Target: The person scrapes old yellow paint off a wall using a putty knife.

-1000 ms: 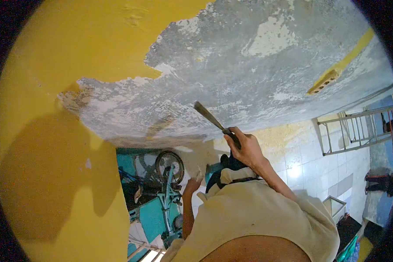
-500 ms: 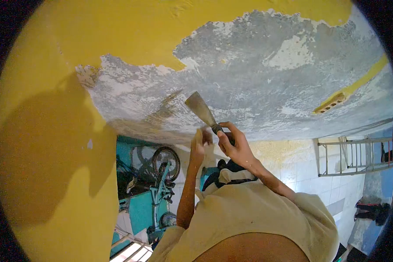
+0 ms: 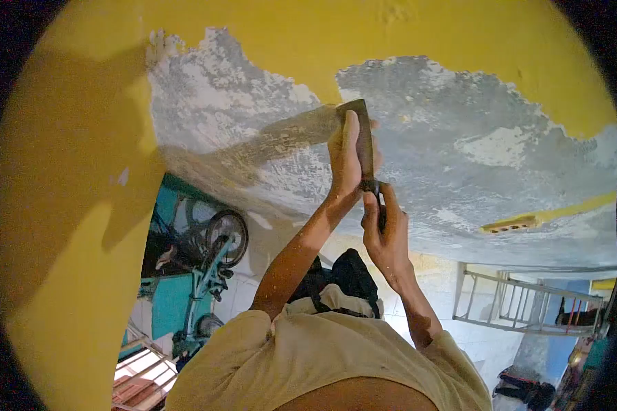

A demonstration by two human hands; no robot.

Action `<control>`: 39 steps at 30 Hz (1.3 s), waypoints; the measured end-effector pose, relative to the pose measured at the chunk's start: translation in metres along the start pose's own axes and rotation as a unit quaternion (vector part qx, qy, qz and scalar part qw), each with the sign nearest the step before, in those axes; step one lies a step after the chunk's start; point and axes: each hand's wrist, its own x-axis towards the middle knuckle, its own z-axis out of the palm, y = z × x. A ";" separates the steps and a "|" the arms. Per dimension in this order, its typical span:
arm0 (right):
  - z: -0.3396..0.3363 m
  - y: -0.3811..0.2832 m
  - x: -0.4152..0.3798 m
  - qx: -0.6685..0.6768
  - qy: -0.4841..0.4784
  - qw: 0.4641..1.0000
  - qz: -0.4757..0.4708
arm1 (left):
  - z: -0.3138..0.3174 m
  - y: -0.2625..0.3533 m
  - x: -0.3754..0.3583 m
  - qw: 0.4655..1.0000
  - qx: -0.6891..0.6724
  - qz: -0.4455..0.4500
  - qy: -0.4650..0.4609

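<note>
A putty knife [image 3: 365, 147] with a wide, worn metal blade points up at the wall in the middle of the view. My right hand [image 3: 389, 236] is closed around its dark handle. Higher up, my left hand [image 3: 345, 161] holds the blade, thumb along the near face and fingertips showing past the far edge. The blade's tip overlaps the border between yellow paint [image 3: 274, 34] and the scraped grey-white patch [image 3: 432, 103] of wall.
A recessed box with holes [image 3: 511, 225] and a yellow strip lie at the patch's right. Below left stands a bicycle [image 3: 209, 274] by a teal panel [image 3: 171, 308]. A metal ladder [image 3: 514, 301] is at the right. Dark shadows fall over the yellow wall at left.
Both hands and the putty knife have risen along the wall. The blade has turned more upright, and my left hand has moved from beside the knife onto its blade. The view has shifted.
</note>
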 end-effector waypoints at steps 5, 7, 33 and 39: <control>0.006 -0.004 -0.003 -0.035 0.040 0.999 -0.008 | 0.006 0.002 0.004 1.000 0.001 -0.017 -0.018; 0.007 -0.005 -0.003 -0.065 0.075 0.994 -0.034 | 0.008 0.000 0.005 0.999 -0.022 -0.005 -0.028; -0.001 -0.016 0.000 -0.078 0.079 0.994 -0.007 | 0.018 0.003 -0.001 0.992 -0.096 -0.058 0.051; -0.004 -0.014 -0.001 -0.094 0.079 0.992 0.008 | 0.018 0.002 0.000 0.993 -0.105 -0.049 -0.015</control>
